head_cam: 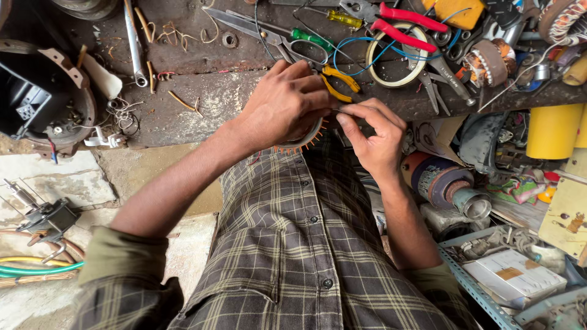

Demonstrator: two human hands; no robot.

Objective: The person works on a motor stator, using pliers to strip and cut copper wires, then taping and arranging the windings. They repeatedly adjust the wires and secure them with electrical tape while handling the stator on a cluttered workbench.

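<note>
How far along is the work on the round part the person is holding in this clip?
Done: hard to tell; the left hand covers most of the round toothed part, with orange-tipped teeth showing only along its lower edge. In hand: the left hand grips that part while the right hand pinches something thin at its edge. Left: cannot be judged; the yellow-handled pliers and scissors lie unused on the bench.

White box (pixel 512 276) (tan label) lower right

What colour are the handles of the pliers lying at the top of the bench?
Red. The pliers show best in the head view, lying above a ring of tape.
</note>
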